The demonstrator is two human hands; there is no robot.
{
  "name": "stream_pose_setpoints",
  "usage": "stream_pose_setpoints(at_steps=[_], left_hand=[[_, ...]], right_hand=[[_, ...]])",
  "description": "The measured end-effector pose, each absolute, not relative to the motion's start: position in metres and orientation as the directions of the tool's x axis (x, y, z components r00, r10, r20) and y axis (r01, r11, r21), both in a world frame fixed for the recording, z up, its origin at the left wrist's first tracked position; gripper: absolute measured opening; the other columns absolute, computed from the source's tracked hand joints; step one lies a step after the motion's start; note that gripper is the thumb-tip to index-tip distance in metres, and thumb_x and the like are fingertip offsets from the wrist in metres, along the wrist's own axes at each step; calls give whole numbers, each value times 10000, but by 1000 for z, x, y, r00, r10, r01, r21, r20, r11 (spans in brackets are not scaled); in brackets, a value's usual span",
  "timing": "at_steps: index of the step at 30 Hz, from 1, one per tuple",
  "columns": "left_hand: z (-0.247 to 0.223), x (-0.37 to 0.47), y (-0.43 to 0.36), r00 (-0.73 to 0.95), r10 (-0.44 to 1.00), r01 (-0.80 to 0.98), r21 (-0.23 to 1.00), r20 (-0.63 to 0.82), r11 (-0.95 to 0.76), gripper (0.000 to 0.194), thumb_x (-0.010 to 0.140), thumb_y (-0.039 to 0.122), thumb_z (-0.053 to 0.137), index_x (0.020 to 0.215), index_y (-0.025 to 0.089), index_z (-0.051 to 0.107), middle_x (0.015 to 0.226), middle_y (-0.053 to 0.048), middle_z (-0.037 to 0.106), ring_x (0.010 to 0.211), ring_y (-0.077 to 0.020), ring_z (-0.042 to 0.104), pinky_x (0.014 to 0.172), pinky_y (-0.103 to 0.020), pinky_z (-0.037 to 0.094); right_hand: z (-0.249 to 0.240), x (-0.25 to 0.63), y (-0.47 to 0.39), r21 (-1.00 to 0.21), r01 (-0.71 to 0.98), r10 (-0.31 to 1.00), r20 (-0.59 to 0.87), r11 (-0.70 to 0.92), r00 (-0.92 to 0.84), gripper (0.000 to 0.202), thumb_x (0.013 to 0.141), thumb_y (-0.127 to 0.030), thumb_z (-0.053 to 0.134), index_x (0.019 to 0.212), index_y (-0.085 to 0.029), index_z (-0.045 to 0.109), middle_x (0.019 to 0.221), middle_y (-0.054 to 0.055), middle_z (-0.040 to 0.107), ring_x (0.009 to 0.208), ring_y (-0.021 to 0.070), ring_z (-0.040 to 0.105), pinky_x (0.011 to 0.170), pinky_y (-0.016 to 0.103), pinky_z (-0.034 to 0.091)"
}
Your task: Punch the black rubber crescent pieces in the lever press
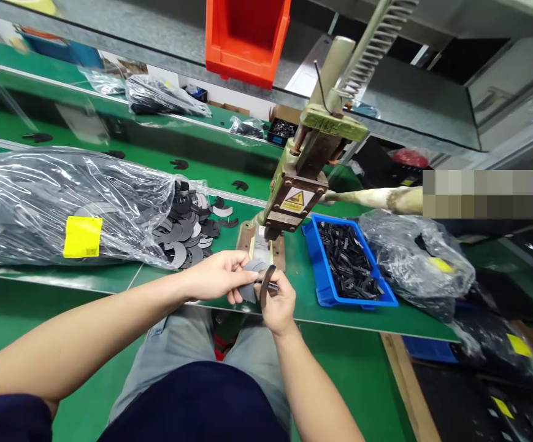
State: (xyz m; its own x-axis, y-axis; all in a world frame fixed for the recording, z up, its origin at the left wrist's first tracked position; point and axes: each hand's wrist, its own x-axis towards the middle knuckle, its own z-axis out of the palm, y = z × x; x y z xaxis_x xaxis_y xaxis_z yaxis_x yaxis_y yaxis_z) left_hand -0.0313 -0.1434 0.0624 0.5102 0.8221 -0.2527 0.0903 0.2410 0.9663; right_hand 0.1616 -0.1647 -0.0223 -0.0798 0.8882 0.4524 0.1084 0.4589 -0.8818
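My left hand (222,276) pinches a grey curved piece (248,290) just in front of the hand press (294,190). Close beside it, my right hand (279,304) grips a dark curved piece (267,285), and a small black part shows between its fingers. The two pieces meet or overlap between my hands; which, I cannot tell. To the left, a pile of grey and black curved pieces (186,230) spills from a large clear bag (64,202) with a yellow label. On the right stands a blue tray (321,294) of small black parts.
The press's long lever (376,197) reaches out to the right above a plastic bag (417,258). A red bin (248,61) hangs from the shelf overhead. Behind the bench, a green conveyor (146,150) carries scattered dark pieces. The bench's front edge (340,325) is near my legs.
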Motion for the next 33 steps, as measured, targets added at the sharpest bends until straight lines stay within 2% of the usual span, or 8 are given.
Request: stream_pose_setpoints(at_steps=[10, 12, 15, 17, 19, 25, 30, 33], left_hand=[[54, -34, -139, 539, 796, 159, 961, -276, 226, 453, 850, 614, 768, 860, 209, 565, 632, 27, 639, 516, -145, 667, 489, -230, 520], [52, -32, -141, 470, 860, 207, 972, -198, 110, 404, 885, 586, 734, 913, 211, 586, 698, 20, 645, 578, -144, 653, 551, -253, 534], [53, -29, -144, 309, 946, 379, 898, 102, -221, 311, 898, 511, 735, 962, 220, 643, 902, -21, 665, 816, -176, 638, 747, -307, 543], [55, -26, -145, 354, 904, 468, 791, 241, -394, 259, 914, 476, 721, 884, 222, 678, 924, -38, 649, 912, -205, 601, 848, -344, 507], [55, -21, -145, 433, 862, 487, 736, 263, -469, 299, 945, 446, 680, 754, 217, 666, 838, -36, 614, 876, -212, 566, 855, -361, 471], [44, -8, -145, 383, 910, 507, 788, 157, -350, 404, 938, 433, 649, 612, 210, 566, 739, -27, 569, 803, -205, 542, 772, -337, 437], [38, -5, -145, 376, 926, 404, 895, 25, -188, 437, 923, 485, 653, 611, 205, 530, 750, -3, 531, 699, -161, 518, 663, -290, 422], [38, -3, -148, 391, 920, 397, 895, 36, -204, 431, 940, 479, 632, 621, 210, 522, 737, -5, 522, 713, -172, 518, 668, -295, 421]], right_hand=[[-16, 190, -168, -767, 276, 815, 547, 580, -192, 139, 948, -283, 655, 1066, -229, 702, 981, 70, 748, 900, 196, 709, 831, 362, 587], [-12, 194, -169, -732, 305, 793, 567, 610, -224, 149, 943, -262, 652, 1079, -232, 705, 1008, 78, 755, 931, 205, 713, 848, 376, 591], [-12, 197, -169, -687, 343, 767, 591, 641, -250, 174, 944, -222, 641, 1105, -240, 702, 1024, 80, 755, 956, 206, 709, 859, 380, 590], [-13, 197, -168, -666, 366, 758, 601, 650, -253, 187, 943, -196, 639, 1116, -241, 695, 1016, 74, 745, 943, 195, 698, 844, 366, 584], [-15, 198, -167, -648, 385, 751, 608, 657, -258, 188, 941, -180, 643, 1114, -237, 688, 1004, 70, 735, 925, 184, 685, 823, 352, 577], [-17, 201, -168, -600, 411, 723, 627, 686, -290, 149, 934, -188, 644, 1069, -232, 688, 953, 68, 725, 883, 193, 668, 796, 370, 564], [-17, 203, -175, -604, 405, 716, 659, 687, -232, 160, 944, -191, 616, 1085, -241, 674, 948, 71, 725, 879, 202, 680, 802, 389, 576], [-17, 204, -176, -604, 405, 714, 666, 687, -217, 162, 938, -179, 625, 1081, -240, 672, 924, 59, 720, 856, 191, 676, 782, 369, 572]])
